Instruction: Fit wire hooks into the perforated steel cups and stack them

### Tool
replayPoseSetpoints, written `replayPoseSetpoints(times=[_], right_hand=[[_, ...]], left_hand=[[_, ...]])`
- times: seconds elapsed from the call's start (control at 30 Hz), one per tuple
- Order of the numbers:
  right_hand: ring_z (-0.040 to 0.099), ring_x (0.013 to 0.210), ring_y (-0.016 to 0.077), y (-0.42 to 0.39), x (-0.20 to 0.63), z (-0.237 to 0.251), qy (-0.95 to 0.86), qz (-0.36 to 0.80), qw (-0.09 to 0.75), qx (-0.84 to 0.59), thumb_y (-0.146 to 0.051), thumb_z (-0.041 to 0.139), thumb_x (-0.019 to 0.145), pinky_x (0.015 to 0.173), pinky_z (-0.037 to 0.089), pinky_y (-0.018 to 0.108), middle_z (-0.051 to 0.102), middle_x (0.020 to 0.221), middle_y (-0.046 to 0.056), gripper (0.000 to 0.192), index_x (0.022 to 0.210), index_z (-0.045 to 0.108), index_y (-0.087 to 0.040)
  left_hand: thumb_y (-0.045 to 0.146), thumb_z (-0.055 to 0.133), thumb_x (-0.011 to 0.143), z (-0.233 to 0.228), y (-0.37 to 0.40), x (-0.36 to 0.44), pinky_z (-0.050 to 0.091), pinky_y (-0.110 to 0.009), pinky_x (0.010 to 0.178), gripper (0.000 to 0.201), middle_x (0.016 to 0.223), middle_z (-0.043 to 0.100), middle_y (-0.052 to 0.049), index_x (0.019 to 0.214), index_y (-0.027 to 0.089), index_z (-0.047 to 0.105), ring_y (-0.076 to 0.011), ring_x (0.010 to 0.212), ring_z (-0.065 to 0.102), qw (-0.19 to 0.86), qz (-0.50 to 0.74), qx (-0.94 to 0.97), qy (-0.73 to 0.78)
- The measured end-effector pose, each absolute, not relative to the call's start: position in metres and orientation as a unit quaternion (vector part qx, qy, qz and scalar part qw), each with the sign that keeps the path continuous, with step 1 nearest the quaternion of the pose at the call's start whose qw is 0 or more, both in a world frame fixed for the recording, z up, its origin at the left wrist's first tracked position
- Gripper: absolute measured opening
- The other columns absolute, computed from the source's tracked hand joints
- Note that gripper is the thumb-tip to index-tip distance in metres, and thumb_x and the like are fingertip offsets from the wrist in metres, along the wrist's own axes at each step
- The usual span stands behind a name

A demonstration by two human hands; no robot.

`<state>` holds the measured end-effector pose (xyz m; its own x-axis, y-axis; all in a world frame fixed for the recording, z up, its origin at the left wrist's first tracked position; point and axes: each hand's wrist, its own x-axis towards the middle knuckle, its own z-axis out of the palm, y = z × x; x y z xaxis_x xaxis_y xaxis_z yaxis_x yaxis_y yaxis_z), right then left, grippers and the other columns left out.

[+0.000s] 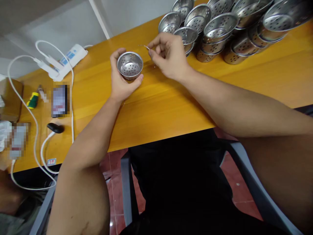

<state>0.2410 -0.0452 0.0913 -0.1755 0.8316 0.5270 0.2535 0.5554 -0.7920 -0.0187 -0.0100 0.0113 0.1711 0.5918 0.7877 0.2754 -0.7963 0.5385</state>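
Left hand [121, 78] cups a perforated bowl [130, 65] at table [171, 104] centre; a thin wire [144, 47] is pinched by the right hand [168, 55] at 2 o'clock, unattached. Finished-looking bowls [220, 29] are stacked beyond.

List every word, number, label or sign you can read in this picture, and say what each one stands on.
"17", or something close to it: red digits on a small white sticker at the table's near edge, too small to be sure.
Blue print on the white power strip: too small to read.
Two pixelated patches: unreadable.
The perforated metal cup in the left hand and the stacked cups: no text visible.
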Motion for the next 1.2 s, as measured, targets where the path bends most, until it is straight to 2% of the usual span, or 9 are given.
replayPoseSetpoints(times=[0.07,0.13,0.23,0.37,0.5,0.57,0.8,1.0,1.2], right_hand=[[0.036,0.063,0.0204,-0.037,0.238,0.085,-0.701,0.256,0.550,-0.374,-0.004,0.075,0.109,0.066,0.037,0.036,0.049,0.072,-0.007,0.024,0.109,0.075,-0.028],[0.037,0.064,0.0203,-0.033,0.237,0.082,-0.703,0.245,0.556,-0.370,-0.008,0.078,0.109,0.066,0.038,0.036,0.050,0.074,-0.007,0.020,0.109,0.077,-0.028],[0.042,0.067,0.0222,-0.040,0.238,0.085,-0.702,0.228,0.570,-0.361,-0.032,0.086,0.109,0.067,0.043,0.037,0.054,0.076,-0.004,0.008,0.107,0.078,-0.031],[0.056,0.072,0.0290,-0.062,0.240,0.095,-0.727,0.246,0.525,-0.368,-0.057,0.085,0.106,0.070,0.053,0.045,0.064,0.083,0.000,0.017,0.102,0.079,-0.041],[0.063,0.074,0.0309,-0.072,0.238,0.098,-0.756,0.245,0.497,-0.349,-0.050,0.083,0.105,0.075,0.056,0.049,0.068,0.083,0.001,0.011,0.097,0.081,-0.042],[0.064,0.074,0.0310,-0.069,0.235,0.093,-0.758,0.237,0.501,-0.345,-0.048,0.083,0.107,0.077,0.057,0.050,0.070,0.084,0.000,0.008,0.100,0.085,-0.044],[0.065,0.074,0.0316,-0.058,0.229,0.076,-0.735,0.237,0.528,-0.353,-0.048,0.086,0.106,0.070,0.057,0.050,0.070,0.081,0.001,0.006,0.104,0.089,-0.044],[0.072,0.088,0.0358,-0.065,0.226,0.080,-0.721,0.272,0.517,-0.373,-0.056,0.093,0.105,0.065,0.059,0.047,0.073,0.085,0.003,0.014,0.103,0.087,-0.043],[0.071,0.083,0.0352,-0.067,0.223,0.081,-0.721,0.245,0.514,-0.396,-0.054,0.090,0.104,0.066,0.057,0.049,0.071,0.084,0.003,0.015,0.100,0.085,-0.041]], left_hand=[[0.107,0.091,0.083,0.005,-0.005,-0.020,0.068,-0.057,0.123,0.111,0.161,0.063,-0.010,0.165,0.048,0.045,-0.0401,0.143,0.075,0.160,0.585,0.752,0.260],[0.109,0.095,0.076,-0.001,0.000,-0.020,0.068,-0.058,0.119,0.115,0.153,0.064,-0.010,0.161,0.046,0.049,-0.0399,0.137,0.075,0.189,0.587,0.750,0.240],[0.112,0.097,0.069,-0.012,0.007,-0.019,0.067,-0.062,0.120,0.124,0.151,0.067,-0.010,0.162,0.043,0.051,-0.0419,0.139,0.075,0.210,0.579,0.753,0.233],[0.122,0.083,0.070,-0.021,0.017,-0.020,0.068,-0.070,0.119,0.131,0.160,0.069,-0.011,0.170,0.044,0.050,-0.0435,0.144,0.074,0.199,0.587,0.759,0.199],[0.121,0.075,0.079,-0.018,0.017,-0.023,0.073,-0.067,0.109,0.119,0.147,0.077,-0.009,0.165,0.041,0.056,-0.0378,0.128,0.080,0.153,0.589,0.776,0.164],[0.119,0.072,0.083,-0.013,0.011,-0.024,0.073,-0.067,0.109,0.115,0.145,0.077,-0.010,0.164,0.038,0.057,-0.0387,0.127,0.081,0.143,0.581,0.782,0.175],[0.088,0.108,0.084,-0.003,-0.005,-0.019,0.069,-0.064,0.127,0.106,0.154,0.075,-0.012,0.161,0.038,0.054,-0.0424,0.142,0.081,0.165,0.512,0.795,0.280],[0.095,0.108,0.080,-0.001,-0.008,-0.014,0.072,-0.061,0.120,0.107,0.146,0.077,-0.010,0.155,0.039,0.055,-0.0400,0.133,0.084,0.183,0.517,0.786,0.286],[0.099,0.109,0.075,0.000,-0.009,-0.014,0.071,-0.062,0.122,0.112,0.146,0.077,-0.010,0.152,0.038,0.056,-0.0405,0.133,0.084,0.186,0.509,0.785,0.301]])
